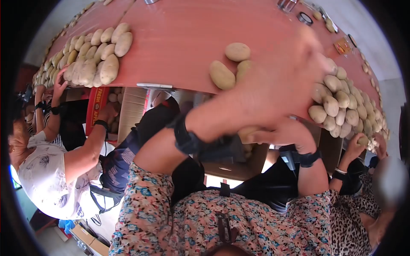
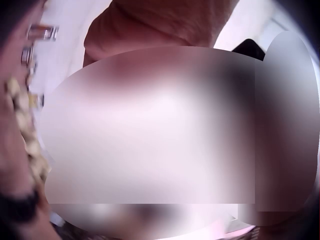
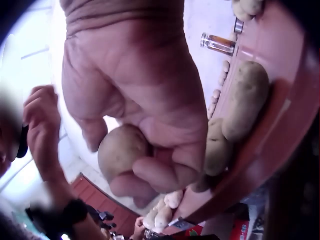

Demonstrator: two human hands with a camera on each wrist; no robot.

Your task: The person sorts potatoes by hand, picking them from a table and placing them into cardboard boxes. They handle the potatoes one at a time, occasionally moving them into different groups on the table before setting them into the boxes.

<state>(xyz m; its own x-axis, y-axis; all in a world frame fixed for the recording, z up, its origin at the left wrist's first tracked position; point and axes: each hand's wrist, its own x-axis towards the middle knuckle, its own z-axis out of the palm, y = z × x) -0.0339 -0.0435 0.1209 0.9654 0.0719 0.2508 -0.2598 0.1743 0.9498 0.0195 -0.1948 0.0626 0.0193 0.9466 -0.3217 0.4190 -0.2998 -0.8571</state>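
My right hand point(image 1: 290, 133) grips a potato point(image 3: 122, 150), its fingers curled round it, at the table's near edge above a cardboard box. In the head view, part of that potato point(image 1: 248, 134) shows beside the fingertips. My left hand point(image 1: 294, 64) is raised close to the head camera, blurred, over the red table point(image 1: 179, 34). The right wrist view shows the left hand point(image 3: 44, 125) with loosely bent fingers and no object visible in it. Most of the left wrist view is blurred out. Several loose potatoes point(image 1: 222, 75) lie on the table beyond my left forearm.
Potato piles lie on the left point(image 1: 87, 70) and right point(image 1: 341, 100) of the table. Below its edge are cardboard boxes, one red box point(image 1: 96, 106) holding potatoes. Other people sit close on both sides, their hands near the piles. A glass jar point(image 3: 218, 44) stands across the table.
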